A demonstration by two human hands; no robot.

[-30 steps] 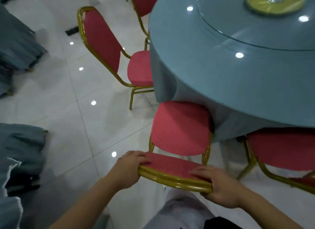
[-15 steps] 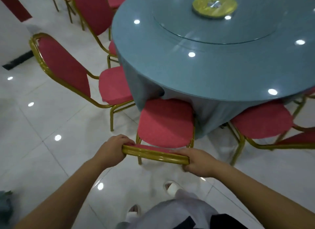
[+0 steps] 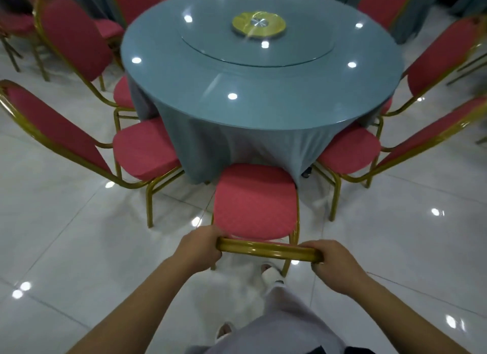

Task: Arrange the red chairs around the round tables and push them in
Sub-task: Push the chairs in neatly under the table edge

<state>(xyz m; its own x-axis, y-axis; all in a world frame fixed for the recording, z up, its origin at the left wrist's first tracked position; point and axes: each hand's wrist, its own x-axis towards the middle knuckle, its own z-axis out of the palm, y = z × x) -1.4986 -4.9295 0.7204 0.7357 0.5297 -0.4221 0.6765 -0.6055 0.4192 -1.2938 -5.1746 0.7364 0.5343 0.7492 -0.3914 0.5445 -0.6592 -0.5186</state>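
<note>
In the head view, your left hand (image 3: 200,251) curls round the left end of the gold top rail (image 3: 266,251) of the red chair (image 3: 255,200) directly in front of you. Your right hand (image 3: 334,266) curls round the right end of the same rail, so both hands have a full grip on it.

The chair faces the round worktop (image 3: 237,90). The front edge of its seat meets the hanging blue-grey cloth (image 3: 237,142) below the rim, while most of the seat sits out in the open.

A 2nd red chair (image 3: 145,150) stands just to its left and a 3rd red chair (image 3: 347,153) just to its right. Both are angled toward the worktop with their seat fronts at the cloth. More red chairs ring the far side, partly cut off by the frame.

On the worktop lies a glass turntable (image 3: 210,42) with a yellow disc (image 3: 258,25) at its middle. Your white shoe (image 3: 270,272) shows on the glossy tiled floor (image 3: 79,248), just behind the chair's back legs.
</note>
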